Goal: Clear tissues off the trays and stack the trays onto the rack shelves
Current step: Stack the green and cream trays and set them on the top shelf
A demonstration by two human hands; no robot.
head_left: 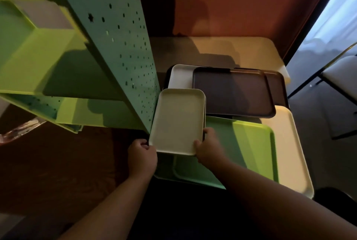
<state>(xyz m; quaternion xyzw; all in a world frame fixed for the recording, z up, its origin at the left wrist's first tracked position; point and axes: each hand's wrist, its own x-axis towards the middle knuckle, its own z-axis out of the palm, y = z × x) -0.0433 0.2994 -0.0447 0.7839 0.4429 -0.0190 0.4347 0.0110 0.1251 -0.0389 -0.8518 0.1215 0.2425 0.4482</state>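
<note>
A small cream tray [177, 120] is held above the table, just right of the green pegboard rack [116, 42]. My left hand [143, 154] grips its near-left corner and my right hand [208, 147] grips its near-right corner. A second thin edge under it suggests another tray of the same size. Beneath lie a large green tray [249, 147] and a large cream tray [289, 150]. Farther back sit a dark brown tray [231, 92], a second brown tray [276, 83] and a white tray [180, 75]. No tissues are visible.
The rack's green shelves [38, 60] open to the left, with the perforated side panel facing the trays. A pale table [241, 50] stands against a red-brown wall. A chair [338, 73] stands at the right. A dark wooden floor [58, 162] lies at the lower left.
</note>
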